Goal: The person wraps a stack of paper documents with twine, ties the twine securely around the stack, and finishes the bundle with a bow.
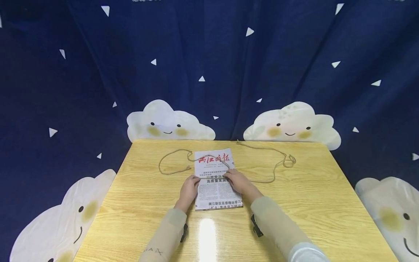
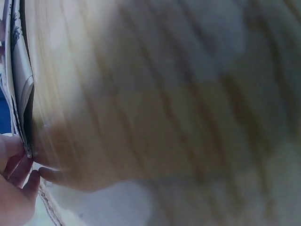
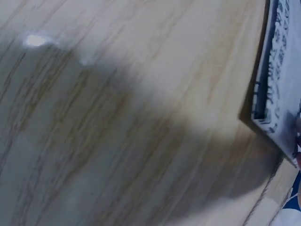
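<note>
A folded newspaper (image 1: 214,193) with a red masthead lies flat on the table. One strand of thin brown rope (image 1: 211,178) crosses its middle, and another curves over its upper part towards my right hand. My left hand (image 1: 189,189) is at the paper's left edge, its fingertips pinching the rope there; in the left wrist view the left hand (image 2: 16,183) touches the folded edge. Over the right side of the paper, my right hand (image 1: 240,182) pinches the rope with its fingertips. Only a sliver of this hand shows in the right wrist view, beside the newspaper (image 3: 282,94).
One loose rope end curls on the wooden table (image 1: 140,196) left of the paper. To the right, the other length winds to a small knotted loop (image 1: 289,161) and on to the back edge. Behind hangs a dark blue curtain (image 1: 222,47) with clouds and triangles.
</note>
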Tool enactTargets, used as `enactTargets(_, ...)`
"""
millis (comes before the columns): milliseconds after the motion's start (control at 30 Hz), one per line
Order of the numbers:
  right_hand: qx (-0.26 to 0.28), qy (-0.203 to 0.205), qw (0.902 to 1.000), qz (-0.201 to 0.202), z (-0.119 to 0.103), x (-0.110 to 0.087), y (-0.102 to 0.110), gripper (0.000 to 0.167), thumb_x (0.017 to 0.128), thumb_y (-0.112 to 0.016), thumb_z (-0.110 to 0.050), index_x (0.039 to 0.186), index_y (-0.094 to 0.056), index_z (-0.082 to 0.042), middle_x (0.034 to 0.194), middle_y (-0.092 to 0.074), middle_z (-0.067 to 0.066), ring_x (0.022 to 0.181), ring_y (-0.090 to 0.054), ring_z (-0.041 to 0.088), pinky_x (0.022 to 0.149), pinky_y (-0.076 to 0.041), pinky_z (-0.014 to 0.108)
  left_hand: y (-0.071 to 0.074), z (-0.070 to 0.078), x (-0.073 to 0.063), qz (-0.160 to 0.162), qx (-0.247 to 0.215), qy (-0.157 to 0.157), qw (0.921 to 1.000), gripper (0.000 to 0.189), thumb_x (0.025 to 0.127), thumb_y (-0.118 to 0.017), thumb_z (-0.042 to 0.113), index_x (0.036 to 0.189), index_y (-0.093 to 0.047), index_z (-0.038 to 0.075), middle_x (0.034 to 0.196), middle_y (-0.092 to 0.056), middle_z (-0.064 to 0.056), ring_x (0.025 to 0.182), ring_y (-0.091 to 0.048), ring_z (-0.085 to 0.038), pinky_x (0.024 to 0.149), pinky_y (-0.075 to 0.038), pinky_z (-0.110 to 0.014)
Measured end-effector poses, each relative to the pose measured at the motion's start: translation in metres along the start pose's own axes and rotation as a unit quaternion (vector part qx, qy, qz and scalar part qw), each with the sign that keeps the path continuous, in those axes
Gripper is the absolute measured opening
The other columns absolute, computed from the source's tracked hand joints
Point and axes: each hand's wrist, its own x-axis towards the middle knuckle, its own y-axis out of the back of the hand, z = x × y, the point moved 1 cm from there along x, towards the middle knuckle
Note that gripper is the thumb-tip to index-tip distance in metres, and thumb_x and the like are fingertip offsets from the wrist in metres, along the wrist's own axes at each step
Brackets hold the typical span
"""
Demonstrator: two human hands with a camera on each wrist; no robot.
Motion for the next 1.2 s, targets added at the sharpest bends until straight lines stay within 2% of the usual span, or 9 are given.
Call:
enactTargets(100,-0.004,-0.032,0.9987,0.04,0.006,-0.002,-0.001,0.015,0.089,-0.055,-0.006,0.102,-0.063,-0.006,0.107,-0.058,0.011,0.105,-0.054,0.032,0.097,-0.041,0.043,0.0,0.0,0.0,-0.004,-0.001,0.003,1.0,0.02,0.085,-0.061,0.001,0.103,-0.067,0.0,0.101,-0.062,-0.009,0.097,-0.059,-0.027,0.087,-0.049,-0.038)
enactTargets(200,-0.005,-0.056,0.9952,0.08,0.016,-0.004,0.002,0.007,0.088,-0.057,-0.006,0.092,-0.063,-0.005,0.096,-0.059,0.01,0.093,-0.057,0.03,0.086,-0.047,0.043,0.002,0.001,-0.001,-0.007,-0.003,0.008,0.9999,0.02,0.085,-0.061,0.002,0.104,-0.067,0.0,0.101,-0.062,-0.009,0.097,-0.059,-0.027,0.086,-0.049,-0.038)
enactTargets(333,-0.019,-0.084,0.9913,0.1,0.035,-0.011,0.011,0.004,0.086,-0.059,-0.005,0.083,-0.062,-0.003,0.081,-0.055,0.007,0.077,-0.054,0.026,0.071,-0.049,0.038,0.002,0.002,-0.002,-0.005,-0.003,0.009,0.9999,0.02,0.085,-0.061,0.001,0.103,-0.067,0.0,0.101,-0.062,-0.009,0.097,-0.059,-0.027,0.086,-0.049,-0.039)
enactTargets(500,-0.036,-0.147,0.9868,0.059,0.061,-0.028,0.025,0.003,0.083,-0.063,-0.001,0.085,-0.06,-0.001,0.083,-0.056,0.008,0.079,-0.056,0.026,0.072,-0.051,0.037,0.002,0.004,-0.002,-0.003,-0.001,0.009,1.0,0.019,0.084,-0.062,0.001,0.102,-0.068,0.001,0.1,-0.062,-0.009,0.097,-0.059,-0.028,0.086,-0.049,-0.039)
enactTargets(700,-0.026,-0.226,0.9737,-0.002,0.084,-0.052,0.037,0.016,0.08,-0.063,0.005,0.095,-0.058,0.002,0.09,-0.055,0.011,0.085,-0.055,0.028,0.075,-0.051,0.038,0.002,0.003,-0.002,-0.007,0.006,0.016,0.9998,0.019,0.084,-0.062,0.002,0.102,-0.068,0.002,0.101,-0.062,-0.009,0.098,-0.059,-0.027,0.086,-0.049,-0.038)
enactTargets(867,-0.001,-0.272,0.9623,0.006,0.098,-0.072,0.04,0.004,0.086,-0.058,0.001,0.089,-0.056,0.003,0.085,-0.051,0.012,0.077,-0.051,0.026,0.067,-0.048,0.036,0.002,0.002,-0.002,-0.008,0.004,0.017,0.9998,0.019,0.085,-0.061,0.002,0.103,-0.068,0.002,0.102,-0.062,-0.009,0.098,-0.059,-0.026,0.086,-0.049,-0.038)
enactTargets(967,-0.003,-0.294,0.9558,0.013,0.105,-0.081,0.042,0.01,0.09,-0.054,-0.004,0.09,-0.055,0.006,0.084,-0.05,0.015,0.077,-0.052,0.03,0.067,-0.048,0.04,0.002,0.002,-0.002,-0.009,0.003,0.016,0.9998,0.019,0.085,-0.061,0.003,0.103,-0.067,0.002,0.102,-0.062,-0.009,0.098,-0.059,-0.027,0.086,-0.049,-0.038)
enactTargets(1100,-0.014,-0.327,0.9446,0.024,0.112,-0.092,0.046,0.021,0.091,-0.053,-0.007,0.097,-0.053,0.012,0.086,-0.052,0.024,0.083,-0.054,0.042,0.073,-0.049,0.048,0.003,0.003,-0.002,-0.008,0.0,0.015,0.9998,0.019,0.085,-0.061,0.003,0.103,-0.067,0.002,0.102,-0.062,-0.01,0.097,-0.059,-0.027,0.086,-0.049,-0.038)
enactTargets(1200,-0.017,-0.345,0.9382,0.027,0.116,-0.099,0.05,0.024,0.091,-0.055,-0.012,0.092,-0.053,0.012,0.083,-0.054,0.026,0.082,-0.056,0.044,0.071,-0.05,0.049,0.003,0.003,-0.002,-0.008,-0.003,0.015,0.9998,0.019,0.085,-0.061,0.003,0.103,-0.067,0.002,0.102,-0.062,-0.01,0.097,-0.059,-0.027,0.086,-0.049,-0.038)
